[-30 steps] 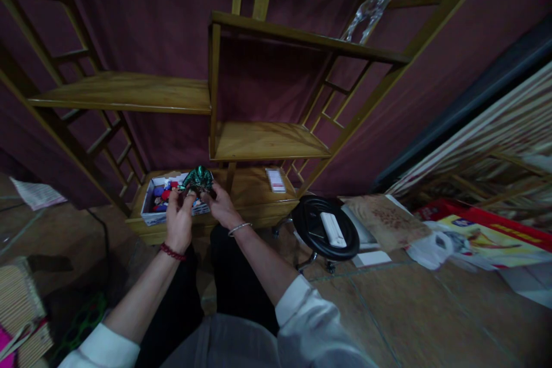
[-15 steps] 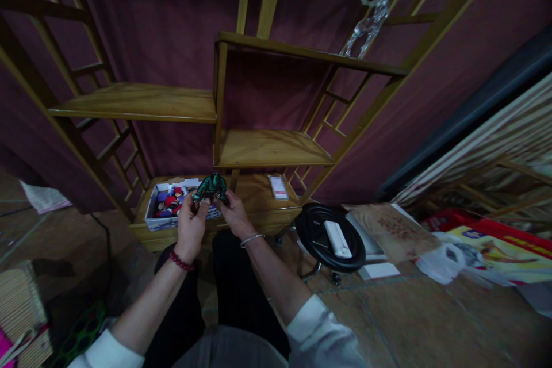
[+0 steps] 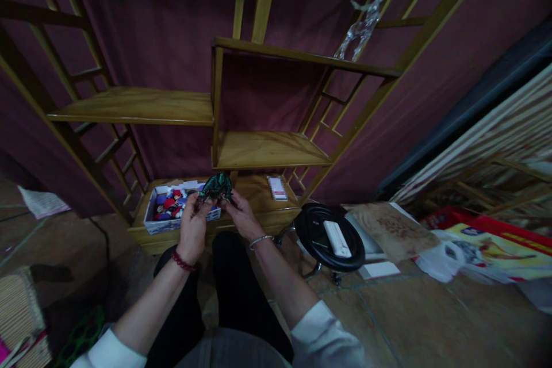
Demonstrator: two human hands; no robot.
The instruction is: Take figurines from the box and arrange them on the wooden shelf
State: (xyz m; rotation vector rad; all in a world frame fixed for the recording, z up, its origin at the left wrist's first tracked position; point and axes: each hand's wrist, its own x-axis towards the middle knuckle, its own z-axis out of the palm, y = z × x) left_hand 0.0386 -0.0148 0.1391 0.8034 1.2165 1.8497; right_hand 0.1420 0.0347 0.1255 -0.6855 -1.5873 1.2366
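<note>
1. just below and left of the frame's middle, a shiny dark green item (image 3: 217,186) is raised between both hands, overlapping the right end of an open white box (image 3: 161,227) in view.
2. at its left edge, the left hand (image 3: 193,230), with a red bracelet (image 3: 183,263) at the wrist, grasps the item with thumb and fingers.
3. at its right edge, the right hand (image 3: 244,215), wearing a pale bracelet (image 3: 261,241), pinches it with fingertips; their exact placing is too dark to tell.
4. lower left of center, the box sits on a wooden base (image 3: 252,200), filled with small red, blue and white pieces (image 3: 173,206).
5. right of the hands, a white card (image 3: 277,188) lies on that base.
6. upper right, a clear deer figure (image 3: 362,29) stands on a shelf (image 3: 297,56).
</note>
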